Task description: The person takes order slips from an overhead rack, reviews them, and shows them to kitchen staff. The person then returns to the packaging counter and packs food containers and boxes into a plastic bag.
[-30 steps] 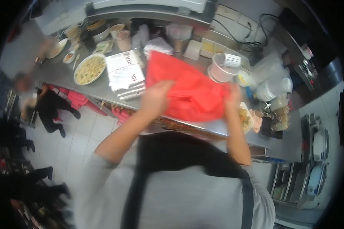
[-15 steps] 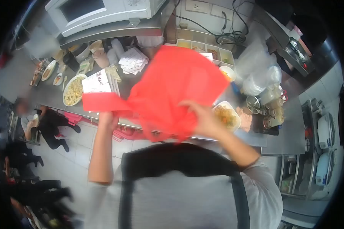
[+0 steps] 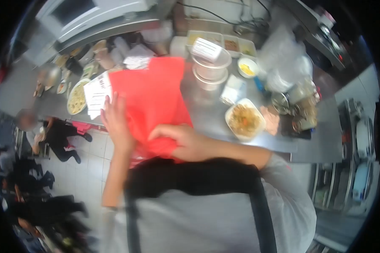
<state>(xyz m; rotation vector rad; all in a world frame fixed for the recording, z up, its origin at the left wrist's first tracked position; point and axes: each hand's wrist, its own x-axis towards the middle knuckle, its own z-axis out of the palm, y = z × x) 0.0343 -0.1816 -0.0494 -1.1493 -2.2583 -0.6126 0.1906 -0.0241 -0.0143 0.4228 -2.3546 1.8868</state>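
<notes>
A red bag [image 3: 150,90], which looks like soft cloth, lies over the left part of the steel counter. My right hand [image 3: 175,137] has its fingers curled on the gathered near end of the bag. My left hand [image 3: 116,116] rests along the bag's left edge with its fingers stretched out. Just left of those fingers is a printed white paper [image 3: 98,95], partly beside the bag. Right of the bag stand stacked clear plastic tubs [image 3: 211,69] with a printed slip [image 3: 207,49] on top.
A square bowl of food [image 3: 245,120] sits on the counter's right side, near a small bowl with yellow contents [image 3: 247,67]. An oval plate of food [image 3: 77,99] is at left. Jars [image 3: 304,103] and plastic bags [image 3: 285,59] stand right. Several people are at lower left.
The red bag has moved left and down onto the counter, uncovering the plastic tubs. My right hand has moved left with it; my left hand's fingers have straightened against its edge.
</notes>
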